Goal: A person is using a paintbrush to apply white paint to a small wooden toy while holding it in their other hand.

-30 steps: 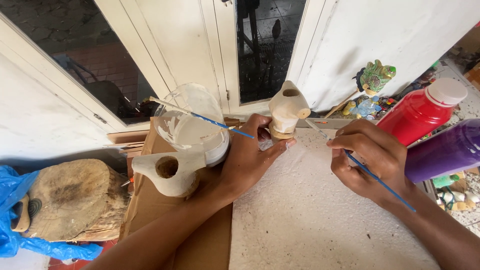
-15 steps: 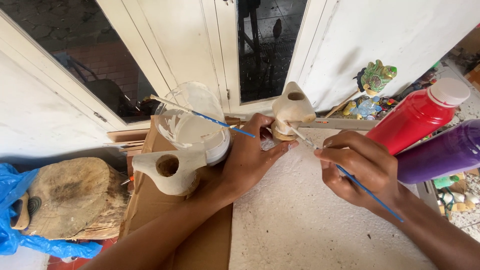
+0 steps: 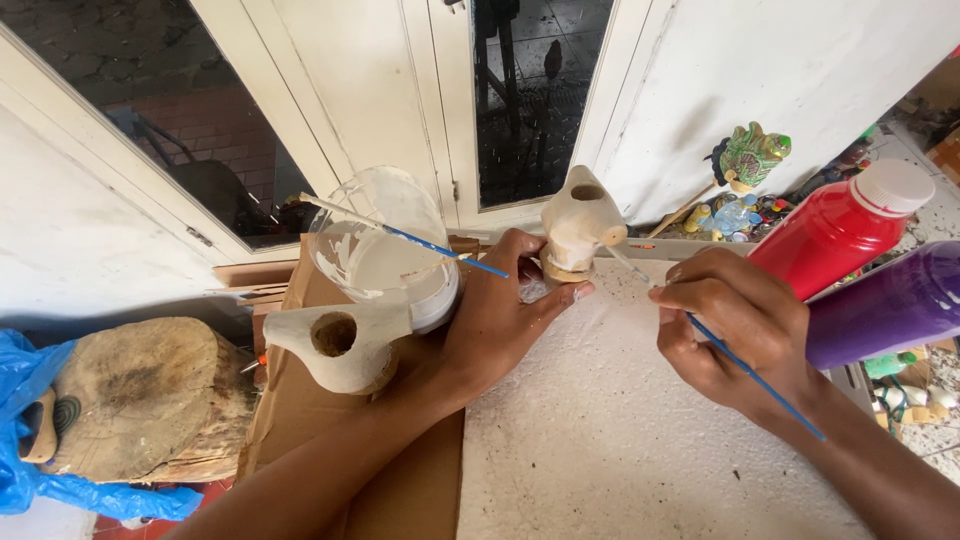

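Note:
My left hand (image 3: pixel 505 315) grips the base of a small pale wooden figure (image 3: pixel 577 222) with a hole near its top, held upright over a white foam board (image 3: pixel 620 440). My right hand (image 3: pixel 728 330) holds a thin blue-handled paintbrush (image 3: pixel 745 370) whose tip touches the figure's right side. A clear plastic jar of white paint (image 3: pixel 385 255) stands just left of my left hand, with a second blue brush (image 3: pixel 420 242) resting across its rim. A second pale wooden figure (image 3: pixel 340 340) with a round hole sits in front of the jar on brown cardboard (image 3: pixel 300 420).
A red paint bottle (image 3: pixel 840 228) and a purple one (image 3: pixel 885 305) lie at the right. A green painted figurine (image 3: pixel 752 155) stands by the white wall among small paint pots. A wood log (image 3: pixel 140 395) and blue plastic (image 3: pixel 25 430) lie at the left. White glazed doors are behind.
My right hand has shifted the brush from below the figure up to its right side. My left hand has turned the figure slightly.

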